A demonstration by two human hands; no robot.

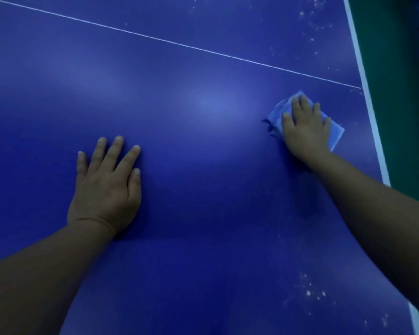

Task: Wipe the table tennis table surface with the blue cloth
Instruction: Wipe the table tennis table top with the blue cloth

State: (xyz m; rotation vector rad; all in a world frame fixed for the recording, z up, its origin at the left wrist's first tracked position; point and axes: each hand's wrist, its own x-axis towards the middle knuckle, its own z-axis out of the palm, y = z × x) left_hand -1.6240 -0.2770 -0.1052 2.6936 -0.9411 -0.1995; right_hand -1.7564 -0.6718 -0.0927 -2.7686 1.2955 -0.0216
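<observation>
The right hand (306,129) presses flat, fingers straight, on the folded light-blue cloth (336,135); the left hand (107,187) rests flat, fingers spread, holding nothing, on the dark-blue table tennis table (203,81).

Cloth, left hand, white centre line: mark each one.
cloth (338,134), head view, bare corner right of the hand
left hand (107,189), head view, back of the hand
white centre line (179,44), head view, mid-stretch of the stripe

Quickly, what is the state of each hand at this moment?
Left hand: open, flat on the dark blue table tennis table.
Right hand: open, pressing the light blue folded cloth.
</observation>
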